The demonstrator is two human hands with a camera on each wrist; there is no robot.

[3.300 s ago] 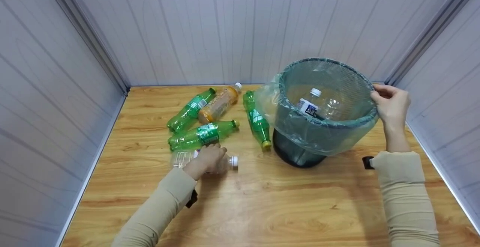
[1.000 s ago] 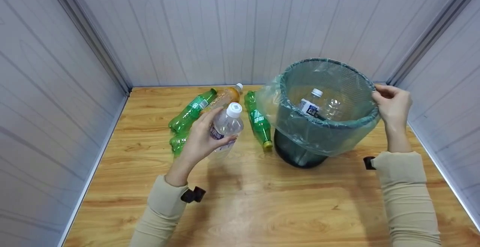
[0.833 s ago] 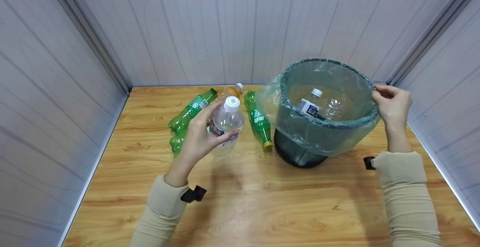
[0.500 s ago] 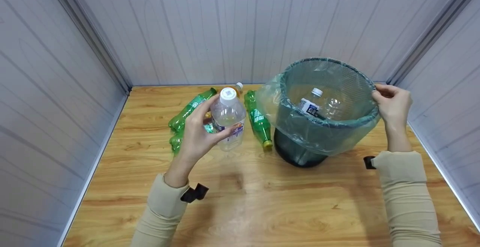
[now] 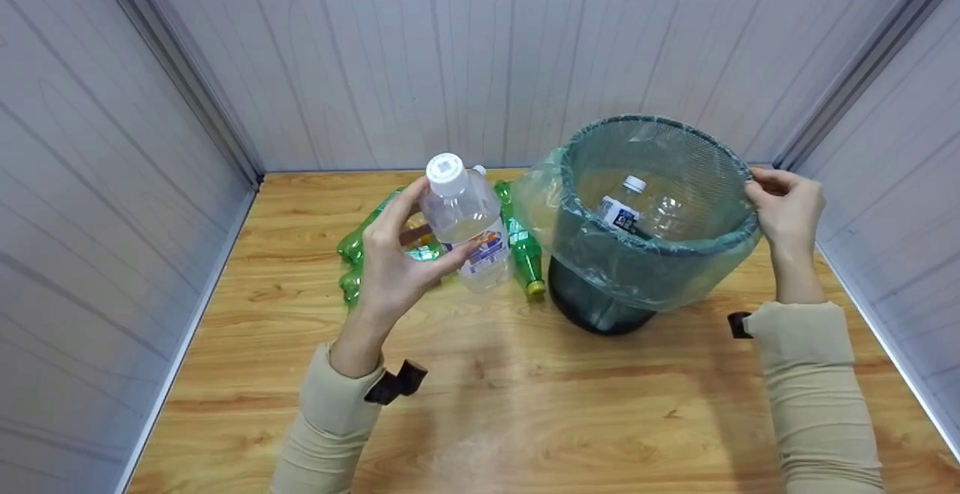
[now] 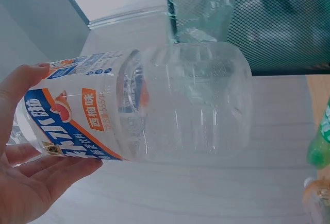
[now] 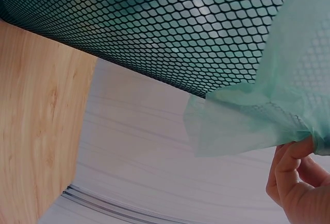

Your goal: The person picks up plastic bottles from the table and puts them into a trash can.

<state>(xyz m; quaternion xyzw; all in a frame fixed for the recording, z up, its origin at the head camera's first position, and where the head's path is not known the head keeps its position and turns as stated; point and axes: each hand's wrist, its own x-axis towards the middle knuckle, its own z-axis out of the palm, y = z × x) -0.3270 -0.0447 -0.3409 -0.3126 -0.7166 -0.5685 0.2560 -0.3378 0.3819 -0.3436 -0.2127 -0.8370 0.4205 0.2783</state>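
Observation:
My left hand grips a clear plastic drink bottle with a white cap and a white, blue and orange label. The bottle is up above the table, tilted, cap toward the upper left. In the left wrist view its clear base points at the mesh bin. My right hand pinches the rim of the bin, where a green plastic liner folds over it. Standing on the table, the mesh trash bin holds a white-capped bottle and another clear bottle.
Left of the bin lies a green bottle with a yellow cap. More green bottles and an orange-labelled bottle lie behind my left hand, partly hidden. White panel walls enclose the wooden table at the back and sides.
My left hand took the clear bottle off the table, lifted it and tilted it upright. Over the last second the bottle rose further and its base swung right. My right hand stayed at the rim.

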